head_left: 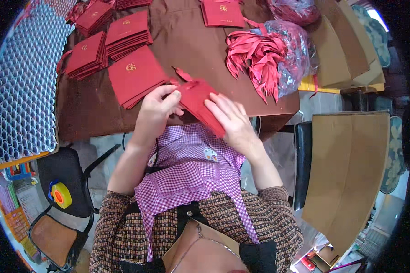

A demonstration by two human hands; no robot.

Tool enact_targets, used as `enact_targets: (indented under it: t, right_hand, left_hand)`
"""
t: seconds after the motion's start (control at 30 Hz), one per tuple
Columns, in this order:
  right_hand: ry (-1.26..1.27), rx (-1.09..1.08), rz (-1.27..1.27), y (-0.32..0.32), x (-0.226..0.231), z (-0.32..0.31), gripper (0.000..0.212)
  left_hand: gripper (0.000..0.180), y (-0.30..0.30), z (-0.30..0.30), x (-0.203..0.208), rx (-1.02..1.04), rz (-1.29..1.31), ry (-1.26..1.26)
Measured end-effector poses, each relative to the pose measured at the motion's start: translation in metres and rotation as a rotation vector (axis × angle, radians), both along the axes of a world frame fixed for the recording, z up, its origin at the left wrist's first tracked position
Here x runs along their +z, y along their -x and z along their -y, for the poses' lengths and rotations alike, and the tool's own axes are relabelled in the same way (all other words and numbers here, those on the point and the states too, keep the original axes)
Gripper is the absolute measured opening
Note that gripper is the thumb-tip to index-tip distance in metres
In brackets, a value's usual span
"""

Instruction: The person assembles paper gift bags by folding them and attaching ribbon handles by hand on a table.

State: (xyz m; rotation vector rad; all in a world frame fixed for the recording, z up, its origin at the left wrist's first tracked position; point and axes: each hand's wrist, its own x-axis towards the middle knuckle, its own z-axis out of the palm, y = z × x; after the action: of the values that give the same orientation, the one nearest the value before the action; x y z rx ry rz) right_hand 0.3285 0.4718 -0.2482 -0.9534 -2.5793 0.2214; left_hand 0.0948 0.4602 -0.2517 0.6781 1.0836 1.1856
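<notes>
A small flat red paper bag (197,102), slightly blurred, is held at the table's near edge between my hands. My left hand (158,107) is closed, its thumb and fingers pinched at the bag's upper left edge. Across the bag's right side lie the fingers of my right hand (232,119), gripping it, with the thumb hidden. A short red ribbon (182,74) sticks out beyond the bag's far end. Just left of my left hand sits a stack of matching red bags (136,75) with a gold emblem on top.
More red bag stacks (128,32) cover the far left of the brown-covered table (182,41). A loose bundle of red ribbons (259,57) lies right, beside clear plastic wrap (298,50). Racked tubes (23,86) stand left; a black chair (64,182) and cardboard (346,168) flank me.
</notes>
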Motion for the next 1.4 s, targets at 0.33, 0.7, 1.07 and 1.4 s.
enact_targets:
  t: [0.33, 0.7, 1.07, 1.4]
  right_hand:
    - [0.987, -0.254, -0.881, -0.007, -0.038, -0.010, 0.040]
    - [-0.070, -0.431, -0.216, -0.029, -0.085, -0.113, 0.019]
    - [0.594, -0.434, -0.829, -0.024, -0.012, -0.079, 0.021]
    - [0.727, -0.070, -0.866, -0.028, 0.004, -0.064, 0.024]
  left_hand:
    - [0.037, 0.007, -0.011, -0.041, -0.152, -0.445, -0.155]
    - [0.029, -0.002, -0.028, -0.062, -0.078, -0.517, -0.036]
    - [0.032, -0.006, -0.029, -0.055, -0.086, -0.513, -0.016]
    - [0.035, -0.006, -0.030, -0.072, -0.114, -0.435, 0.009]
